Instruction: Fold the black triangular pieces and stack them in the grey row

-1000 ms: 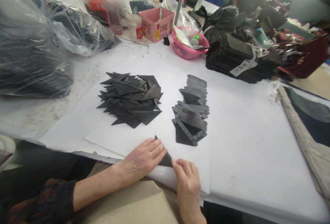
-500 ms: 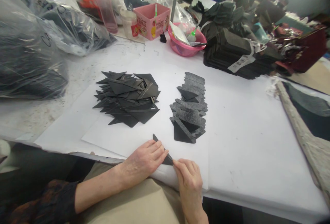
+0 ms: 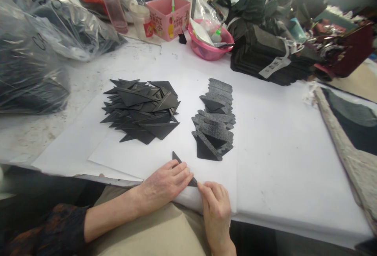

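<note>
A thin black triangular piece (image 3: 176,157) lies slantwise on white paper at the table's front edge. Across its middle, the fingers of my left hand (image 3: 169,179) are held together and press it down. My right hand (image 3: 216,201) pinches its lower right tip between thumb and forefinger; the tip is partly hidden. Beyond my left hand is a heap of black folded triangular pieces (image 3: 141,108). To the right of that heap, an overlapping row of pieces with speckled grey strips (image 3: 216,128) runs away from me, with black faces showing on some.
Clear plastic bags of dark material (image 3: 29,63) stand at the left. Along the back are a pink bottle (image 3: 110,2), a lidded plastic cup (image 3: 140,20), a pink box (image 3: 167,20) and a pink bowl (image 3: 209,52). Tied black stacks (image 3: 265,52) sit back right, near a rough-edged board (image 3: 338,142).
The whole view has shifted slightly, so things on the table appear a little further left and higher. Both hands keep their places on the black triangular piece, with hardly any visible movement.
</note>
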`<state>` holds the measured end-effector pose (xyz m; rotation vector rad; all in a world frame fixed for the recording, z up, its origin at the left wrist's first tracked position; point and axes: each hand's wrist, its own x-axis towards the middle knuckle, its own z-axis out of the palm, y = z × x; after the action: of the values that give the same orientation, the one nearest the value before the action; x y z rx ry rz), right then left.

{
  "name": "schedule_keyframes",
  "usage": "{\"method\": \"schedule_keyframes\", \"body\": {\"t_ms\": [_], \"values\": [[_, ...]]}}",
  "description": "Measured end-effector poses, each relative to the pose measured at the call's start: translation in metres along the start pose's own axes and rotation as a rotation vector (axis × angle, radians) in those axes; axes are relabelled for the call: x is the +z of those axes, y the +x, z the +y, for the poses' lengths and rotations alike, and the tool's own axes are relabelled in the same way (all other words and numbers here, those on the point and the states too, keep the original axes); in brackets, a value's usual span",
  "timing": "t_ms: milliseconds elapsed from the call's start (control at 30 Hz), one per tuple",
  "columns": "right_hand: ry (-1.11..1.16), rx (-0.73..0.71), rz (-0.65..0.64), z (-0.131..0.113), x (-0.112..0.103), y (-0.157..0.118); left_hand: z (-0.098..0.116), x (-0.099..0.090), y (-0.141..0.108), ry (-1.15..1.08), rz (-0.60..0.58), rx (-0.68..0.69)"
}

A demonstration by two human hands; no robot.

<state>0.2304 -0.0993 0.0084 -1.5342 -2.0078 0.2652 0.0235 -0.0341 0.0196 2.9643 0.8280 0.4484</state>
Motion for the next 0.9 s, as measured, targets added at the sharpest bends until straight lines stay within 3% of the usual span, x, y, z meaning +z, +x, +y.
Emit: {"method": "schedule_keyframes", "body": {"t_ms": [367,733,800,900], "values": [[-0.018,-0.005,0.017,0.000,0.001,-0.006,0.001,-0.003,0.004,-0.017,-0.007,0.039],[-0.045,0.022,0.081,0.000,0.004,-0.007,0.007,0.010,0.000,-0.089,0.002,0.021],[-0.095,-0.013,0.124,0.002,0.003,-0.008,0.011,0.019,-0.008,-0.087,0.034,0.014],[-0.208,-0.111,0.187,0.010,-0.002,0.003,0.008,0.049,-0.003,0.011,0.293,0.050]]}}
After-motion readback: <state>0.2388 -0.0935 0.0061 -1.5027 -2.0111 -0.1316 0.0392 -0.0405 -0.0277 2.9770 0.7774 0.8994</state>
